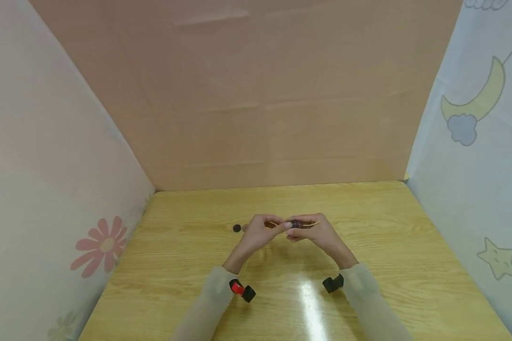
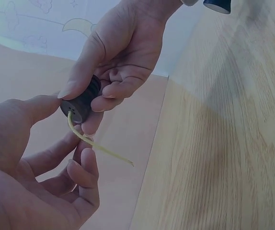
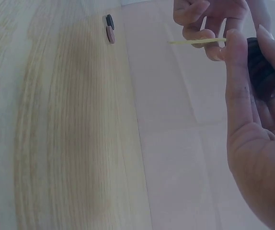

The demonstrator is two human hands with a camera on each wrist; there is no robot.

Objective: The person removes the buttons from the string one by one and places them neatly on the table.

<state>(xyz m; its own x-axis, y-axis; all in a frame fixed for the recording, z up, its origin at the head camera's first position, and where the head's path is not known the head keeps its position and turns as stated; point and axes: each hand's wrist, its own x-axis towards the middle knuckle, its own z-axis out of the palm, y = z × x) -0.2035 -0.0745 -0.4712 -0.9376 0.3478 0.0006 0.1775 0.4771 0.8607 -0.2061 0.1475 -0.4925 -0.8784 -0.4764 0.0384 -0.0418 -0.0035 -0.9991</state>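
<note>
Above the table, both hands hold a short stack of dark buttons (image 1: 297, 224) threaded on a yellow cord (image 2: 104, 149). Several small holes show in the end button (image 2: 75, 110) in the left wrist view. My right hand (image 1: 324, 232) grips the stack around its sides, thumb on one side and fingers on the other. The left hand (image 1: 256, 234) pinches the end button, its thumb tip at the rim and its fingers below, beside the cord. One cord end hangs loose past the end button; the other sticks out on the right hand's side.
A black button (image 1: 236, 228) and a brown button (image 3: 110, 34) lie on the wooden table (image 1: 187, 274), left of the hands. A brownish panel (image 1: 260, 118) stands at the back edge, with patterned panels (image 1: 461, 199) at both sides.
</note>
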